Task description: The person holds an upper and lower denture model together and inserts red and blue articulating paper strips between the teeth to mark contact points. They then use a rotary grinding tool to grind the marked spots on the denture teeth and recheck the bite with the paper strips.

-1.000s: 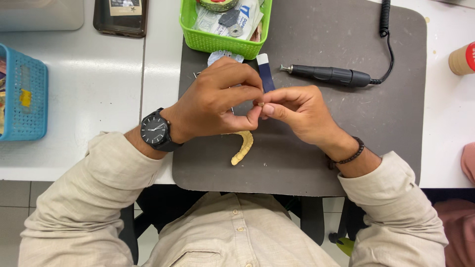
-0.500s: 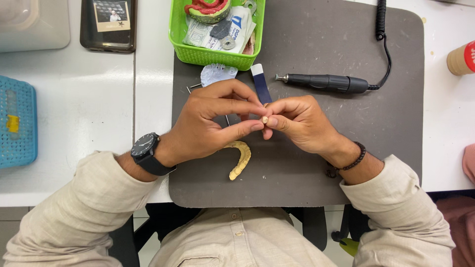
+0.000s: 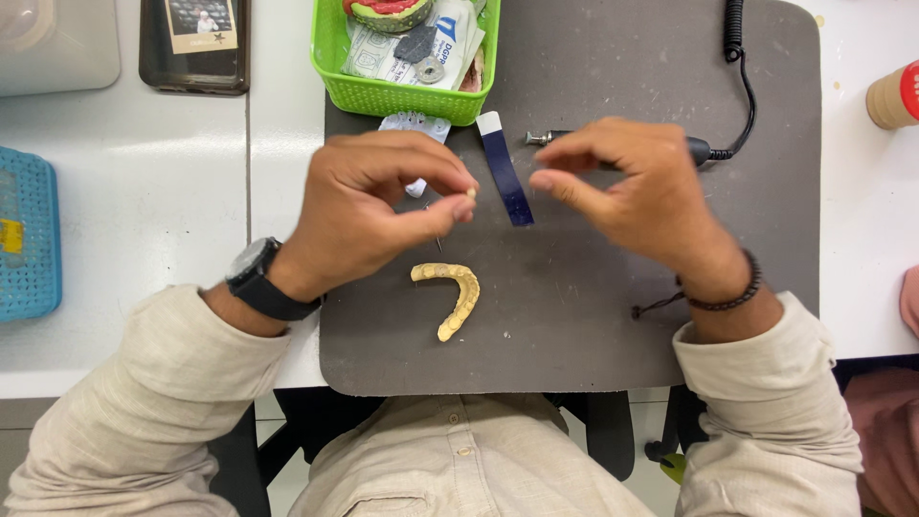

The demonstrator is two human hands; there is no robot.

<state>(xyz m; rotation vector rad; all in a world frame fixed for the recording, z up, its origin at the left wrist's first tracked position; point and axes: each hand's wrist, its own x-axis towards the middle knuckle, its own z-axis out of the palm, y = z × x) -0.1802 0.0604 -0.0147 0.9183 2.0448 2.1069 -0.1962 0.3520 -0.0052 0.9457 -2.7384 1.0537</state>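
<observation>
Over a grey mat (image 3: 593, 316) on the table, the left hand (image 3: 369, 206) pinches a small tooth piece (image 3: 470, 193) (cream-coloured); the right hand (image 3: 637, 191) hovers empty, fingers loosely curled, above a dental arch (image 3: 453, 292).

Both forearms are reaching forward from the bottom corners, sleeves of pale cloth covering them to the wrists. The left hand (image 3: 369, 206) is hovering palm down with its fingers curled, thumb and forefinger pinching together at the tips around something very small and pale. The left wrist is wearing a dark watch. The right hand (image 3: 637, 191) is held level with it and well apart, fingers bent, its thumb and forefinger tips close but not meeting, gripping nothing. The right wrist is carrying a dark beaded band, and both wrists are angling slightly inward
</observation>
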